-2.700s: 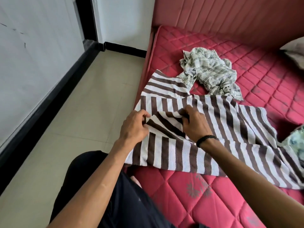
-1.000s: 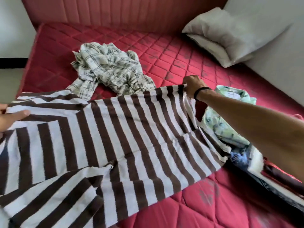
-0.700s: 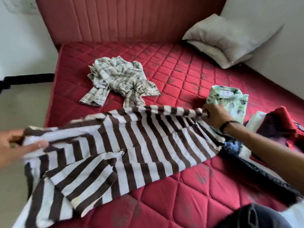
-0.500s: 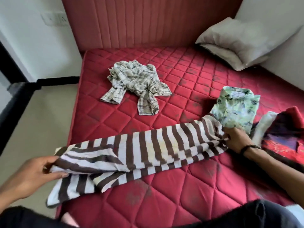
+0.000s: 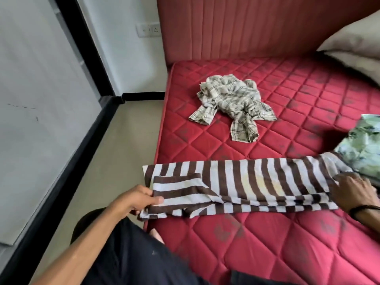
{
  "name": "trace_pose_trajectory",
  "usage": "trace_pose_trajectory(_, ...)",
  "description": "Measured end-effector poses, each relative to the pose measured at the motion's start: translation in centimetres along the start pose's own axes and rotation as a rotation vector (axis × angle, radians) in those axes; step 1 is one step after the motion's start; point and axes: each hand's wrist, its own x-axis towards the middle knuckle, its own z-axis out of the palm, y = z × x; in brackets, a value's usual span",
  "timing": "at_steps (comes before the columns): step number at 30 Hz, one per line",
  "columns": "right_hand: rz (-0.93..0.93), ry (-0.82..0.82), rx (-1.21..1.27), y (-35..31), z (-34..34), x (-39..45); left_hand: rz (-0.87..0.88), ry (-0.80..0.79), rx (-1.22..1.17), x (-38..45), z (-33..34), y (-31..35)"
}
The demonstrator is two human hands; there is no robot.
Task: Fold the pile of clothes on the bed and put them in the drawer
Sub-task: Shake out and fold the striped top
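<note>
- Nearest me, the person's dark trouser leg (image 5: 131, 258) shows at the bed's edge, the left forearm reaching out over it.
- The left hand (image 5: 139, 199) makes its grip on the striped garment (image 5: 242, 186): thumb on top, fingers curled under, pinching the folded end that hangs just past the mattress (image 5: 277, 243) edge.
- From that grip the brown-and-white garment runs as a long folded band across the red quilted mattress to the right hand (image 5: 351, 191).
- The right hand, a dark band on its wrist, lies on the garment's other end with fingers curled into the cloth, holding it down.
- Just beyond the right grip, touching the stripes, sits a green patterned shirt (image 5: 364, 149), folded.
- Farther off, well apart from both hands, a checked shirt (image 5: 232, 103) lies crumpled.
- A pale pillow (image 5: 353, 48) leans by the padded headboard (image 5: 246, 27).
</note>
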Motion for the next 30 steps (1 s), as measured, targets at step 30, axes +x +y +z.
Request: trace_pose_trajectory(30,-0.471,-0.225,0.504,-12.0,-13.0,-6.3,0.063,-0.424,-1.261,-1.1,19.6,21.2)
